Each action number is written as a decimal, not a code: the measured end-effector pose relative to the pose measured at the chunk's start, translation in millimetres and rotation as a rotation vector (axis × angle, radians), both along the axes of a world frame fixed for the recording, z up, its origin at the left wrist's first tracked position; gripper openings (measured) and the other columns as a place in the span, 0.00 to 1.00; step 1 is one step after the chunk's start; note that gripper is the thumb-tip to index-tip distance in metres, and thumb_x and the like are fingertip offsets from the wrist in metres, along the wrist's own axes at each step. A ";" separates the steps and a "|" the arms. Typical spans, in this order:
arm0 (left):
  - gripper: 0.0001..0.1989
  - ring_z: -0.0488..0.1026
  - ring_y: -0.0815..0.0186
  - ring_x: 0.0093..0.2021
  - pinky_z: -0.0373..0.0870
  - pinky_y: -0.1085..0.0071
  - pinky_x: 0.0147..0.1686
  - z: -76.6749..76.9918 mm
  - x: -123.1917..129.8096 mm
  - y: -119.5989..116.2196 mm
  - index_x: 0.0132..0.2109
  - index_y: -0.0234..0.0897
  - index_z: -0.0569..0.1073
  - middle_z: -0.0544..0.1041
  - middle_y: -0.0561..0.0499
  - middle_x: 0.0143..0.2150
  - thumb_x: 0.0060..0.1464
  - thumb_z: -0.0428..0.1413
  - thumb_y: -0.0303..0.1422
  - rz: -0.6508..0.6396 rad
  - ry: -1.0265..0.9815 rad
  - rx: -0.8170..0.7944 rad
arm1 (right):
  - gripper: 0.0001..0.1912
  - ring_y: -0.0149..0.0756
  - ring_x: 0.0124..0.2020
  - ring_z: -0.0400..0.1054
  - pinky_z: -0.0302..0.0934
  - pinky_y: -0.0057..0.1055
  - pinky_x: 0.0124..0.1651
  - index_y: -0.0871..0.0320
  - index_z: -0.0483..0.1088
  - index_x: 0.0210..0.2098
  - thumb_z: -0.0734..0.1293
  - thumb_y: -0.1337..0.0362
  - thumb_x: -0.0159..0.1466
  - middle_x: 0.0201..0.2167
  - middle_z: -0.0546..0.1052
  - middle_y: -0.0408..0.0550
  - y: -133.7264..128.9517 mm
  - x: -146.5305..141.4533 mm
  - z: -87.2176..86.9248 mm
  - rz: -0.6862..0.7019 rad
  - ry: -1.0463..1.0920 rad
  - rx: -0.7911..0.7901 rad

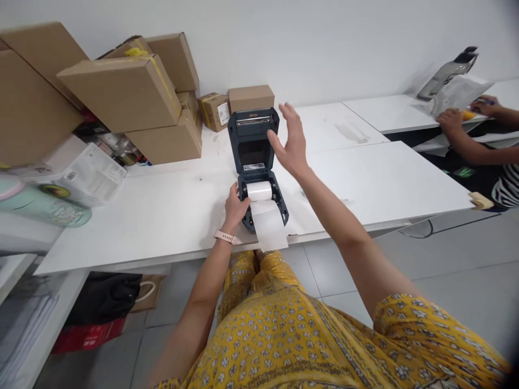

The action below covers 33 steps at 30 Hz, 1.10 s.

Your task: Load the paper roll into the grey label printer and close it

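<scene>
Head camera: printer [280, 199] between left hand [235, 207], gripping its side, and open right hand [292, 143].

1. Bright, diffuse indoor light falls across a white tabletop [170, 216] and pale wall [324, 48]; its source sits out of view.
2. Soft shadows pool beside the left hand [235, 208], while the space around a black bag [107, 297] sinks into gloom.
3. Paper [270, 229] at center glows near-white; a metal bar [254, 121] in the printer [234, 141] catches a thin glint.
4. Slight blur softens the right hand [293, 145].
5. Wide-angle stretch pulls at the edges; the right-hand corners darken.
</scene>
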<state>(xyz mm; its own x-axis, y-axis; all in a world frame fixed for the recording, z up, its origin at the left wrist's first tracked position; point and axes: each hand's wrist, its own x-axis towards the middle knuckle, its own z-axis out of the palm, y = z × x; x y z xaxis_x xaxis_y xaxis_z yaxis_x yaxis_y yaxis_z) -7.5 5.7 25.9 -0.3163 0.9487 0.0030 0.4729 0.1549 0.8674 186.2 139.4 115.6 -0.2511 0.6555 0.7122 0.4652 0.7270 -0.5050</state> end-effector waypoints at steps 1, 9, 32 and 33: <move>0.38 0.78 0.49 0.62 0.72 0.53 0.64 1.8 -0.7 0.8 0.72 0.38 0.63 0.76 0.38 0.68 0.55 0.60 0.27 0.002 0.029 -0.010 | 0.32 0.53 0.75 0.57 0.53 0.58 0.76 0.50 0.59 0.73 0.54 0.42 0.75 0.71 0.68 0.56 -16.1 0.2 -5.8 0.003 -0.021 0.022; 0.37 0.79 0.52 0.61 0.73 0.57 0.61 12.0 -9.5 5.5 0.70 0.41 0.66 0.80 0.43 0.64 0.53 0.60 0.25 -0.052 0.185 -0.108 | 0.38 0.59 0.65 0.70 0.65 0.55 0.66 0.58 0.62 0.71 0.72 0.63 0.64 0.68 0.72 0.60 -44.5 -13.5 -47.1 0.267 -0.768 -0.305; 0.36 0.80 0.50 0.60 0.70 0.52 0.63 5.3 0.3 -1.7 0.72 0.43 0.65 0.81 0.43 0.62 0.56 0.56 0.25 0.007 0.217 -0.061 | 0.53 0.57 0.74 0.57 0.62 0.49 0.70 0.50 0.60 0.72 0.81 0.50 0.52 0.74 0.62 0.56 -37.3 100.0 20.3 0.386 -0.146 -0.497; 0.36 0.79 0.51 0.61 0.70 0.53 0.63 4.7 0.2 -1.5 0.72 0.42 0.65 0.81 0.43 0.63 0.57 0.55 0.25 0.004 0.218 -0.057 | 0.50 0.58 0.74 0.57 0.61 0.50 0.71 0.51 0.62 0.70 0.81 0.51 0.52 0.74 0.63 0.56 -34.8 106.8 16.7 0.338 -0.137 -0.500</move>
